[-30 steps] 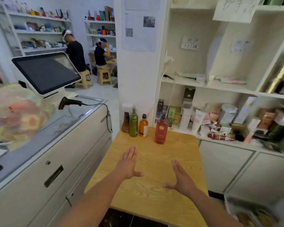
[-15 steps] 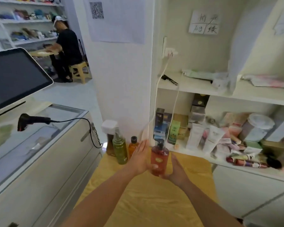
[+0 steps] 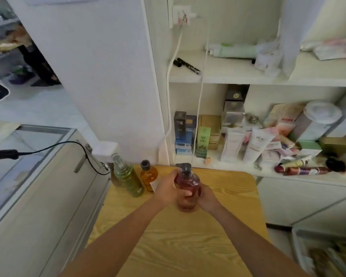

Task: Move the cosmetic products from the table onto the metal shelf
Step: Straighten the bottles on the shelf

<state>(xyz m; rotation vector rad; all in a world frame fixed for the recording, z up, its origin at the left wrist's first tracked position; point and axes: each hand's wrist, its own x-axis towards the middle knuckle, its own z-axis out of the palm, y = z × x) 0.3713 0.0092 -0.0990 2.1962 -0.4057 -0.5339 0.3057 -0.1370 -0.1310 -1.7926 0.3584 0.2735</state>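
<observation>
Gripping red pump bottle [image 3: 188, 183] with both hands: left hand [image 3: 167, 189] is wrapping its left side, thumb across the front; right hand [image 3: 208, 198] is curling round the lower right side. Bottle is staying upright near the far edge of the wooden table [image 3: 234, 198], mid-width; can't tell if its base is touching. Green spray bottle [image 3: 129, 179] and amber bottle [image 3: 148, 176] are standing side by side at the far-left corner.

Table: pale yellow wood-grain tabletop [image 3: 228, 198], lower centre of frame.
Back left corner: translucent green spray bottle [image 3: 131, 181] and amber round bottle with black cap [image 3: 148, 177], upright, just beside each other.
</observation>
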